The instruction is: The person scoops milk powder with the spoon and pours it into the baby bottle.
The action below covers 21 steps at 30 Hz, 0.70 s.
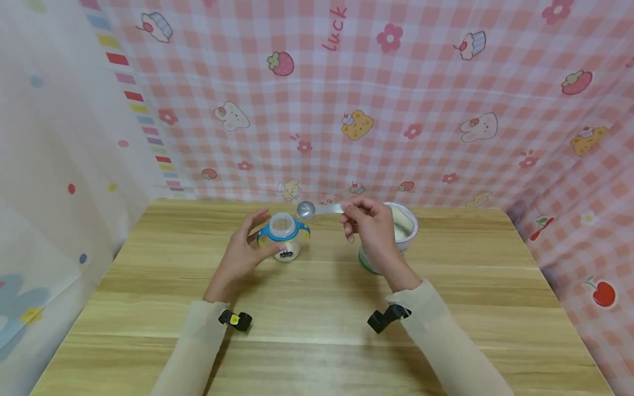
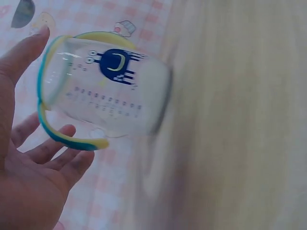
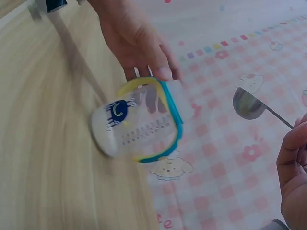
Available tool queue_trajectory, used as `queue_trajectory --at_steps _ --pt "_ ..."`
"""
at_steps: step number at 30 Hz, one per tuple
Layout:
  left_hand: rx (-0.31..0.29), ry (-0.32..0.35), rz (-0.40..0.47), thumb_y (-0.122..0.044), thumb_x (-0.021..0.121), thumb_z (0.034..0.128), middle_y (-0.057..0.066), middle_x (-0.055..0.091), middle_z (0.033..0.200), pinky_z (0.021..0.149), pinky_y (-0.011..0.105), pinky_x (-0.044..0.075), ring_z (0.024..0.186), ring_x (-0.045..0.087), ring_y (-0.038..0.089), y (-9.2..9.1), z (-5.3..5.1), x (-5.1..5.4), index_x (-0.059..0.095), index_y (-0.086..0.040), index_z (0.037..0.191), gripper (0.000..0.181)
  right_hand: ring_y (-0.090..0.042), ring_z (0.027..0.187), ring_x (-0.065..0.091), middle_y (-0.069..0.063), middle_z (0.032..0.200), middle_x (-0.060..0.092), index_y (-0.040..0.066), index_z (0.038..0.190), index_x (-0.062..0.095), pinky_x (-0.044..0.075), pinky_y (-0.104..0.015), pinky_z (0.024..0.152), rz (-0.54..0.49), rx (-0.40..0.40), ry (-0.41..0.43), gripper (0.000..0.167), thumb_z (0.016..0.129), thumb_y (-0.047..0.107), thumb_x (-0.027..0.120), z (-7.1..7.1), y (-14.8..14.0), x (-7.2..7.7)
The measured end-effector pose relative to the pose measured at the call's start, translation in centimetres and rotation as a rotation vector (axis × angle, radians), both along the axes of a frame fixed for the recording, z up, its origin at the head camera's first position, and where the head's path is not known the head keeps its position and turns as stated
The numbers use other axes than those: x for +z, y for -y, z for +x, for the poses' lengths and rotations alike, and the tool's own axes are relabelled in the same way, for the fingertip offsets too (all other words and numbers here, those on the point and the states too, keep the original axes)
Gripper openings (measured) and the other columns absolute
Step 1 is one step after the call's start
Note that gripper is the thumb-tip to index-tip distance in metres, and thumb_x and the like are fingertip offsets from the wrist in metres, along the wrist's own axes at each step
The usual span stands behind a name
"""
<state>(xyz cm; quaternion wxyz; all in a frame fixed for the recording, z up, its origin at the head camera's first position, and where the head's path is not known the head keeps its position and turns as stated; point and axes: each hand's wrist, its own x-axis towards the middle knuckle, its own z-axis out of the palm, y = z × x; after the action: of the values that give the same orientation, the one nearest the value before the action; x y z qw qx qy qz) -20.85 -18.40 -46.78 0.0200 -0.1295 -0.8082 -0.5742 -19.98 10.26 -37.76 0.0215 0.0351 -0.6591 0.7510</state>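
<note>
A clear baby bottle with a blue-and-yellow two-handled collar stands uncapped on the table. A dark cartoon figure and scale marks are printed on it, and its base looks whitish in the left wrist view. My left hand holds it loosely from the left, thumb in front and fingers round one handle. Between finger and thumb, my right hand pinches the handle of a metal measuring spoon. The spoon's round bowl hangs just right of the bottle's mouth, apart from it; whether it holds anything I cannot tell.
Behind my right hand stands a pale tub with a green base, uncovered, something cream-coloured inside, partly hidden by the hand. The wood-grain table ends at a pink checked cloth. Black cameras are strapped to both wrists.
</note>
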Motion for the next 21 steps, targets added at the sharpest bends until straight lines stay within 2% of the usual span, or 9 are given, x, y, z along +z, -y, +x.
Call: queue_trajectory --at_steps 5,12,16,21 --pt "0.006 -0.09 0.008 -0.02 0.087 0.0835 0.009 0.045 0.158 0.126 0.051 0.033 0.15 0.038 0.031 -0.1 0.0 1.4 0.038 -0.022 0.155 0.087 -0.009 0.05 0.055 0.0 0.068 0.066 0.004 0.092 0.067 0.048 -0.02 0.044 -0.016 -0.011 -0.028 0.014 0.101 0.015 0.066 0.0 -1.2 0.5" --pt "0.006 -0.156 0.032 -0.009 0.089 0.0799 0.002 0.044 0.159 0.127 0.047 0.031 0.15 0.038 0.026 -1.1 0.1 3.5 0.039 -0.021 0.155 0.091 -0.009 0.05 0.056 0.0 0.068 0.066 0.001 0.095 0.066 0.049 -0.02 0.044 -0.024 -0.025 -0.057 0.015 0.101 0.014 0.065 0.1 -3.0 1.1" --pt "-0.021 -0.19 0.031 -0.01 0.089 0.0802 -0.001 0.043 0.16 0.128 0.045 0.031 0.15 0.038 0.021 -1.9 0.3 4.4 0.04 -0.023 0.155 0.09 -0.009 0.05 0.055 0.0 0.068 0.066 -0.001 0.096 0.064 0.048 -0.019 0.043 -0.037 -0.034 -0.07 0.014 0.102 0.012 0.064 0.2 -4.1 1.3" --pt "-0.059 -0.24 0.013 -0.013 0.089 0.0801 -0.002 0.045 0.158 0.127 0.041 0.032 0.149 0.039 0.017 -3.0 0.2 5.0 0.042 -0.024 0.153 0.088 -0.009 0.052 0.054 0.0 0.069 0.065 0.001 0.093 0.063 0.047 -0.019 0.043 -0.046 -0.06 -0.073 0.012 0.101 0.01 0.064 0.3 -5.6 1.4"
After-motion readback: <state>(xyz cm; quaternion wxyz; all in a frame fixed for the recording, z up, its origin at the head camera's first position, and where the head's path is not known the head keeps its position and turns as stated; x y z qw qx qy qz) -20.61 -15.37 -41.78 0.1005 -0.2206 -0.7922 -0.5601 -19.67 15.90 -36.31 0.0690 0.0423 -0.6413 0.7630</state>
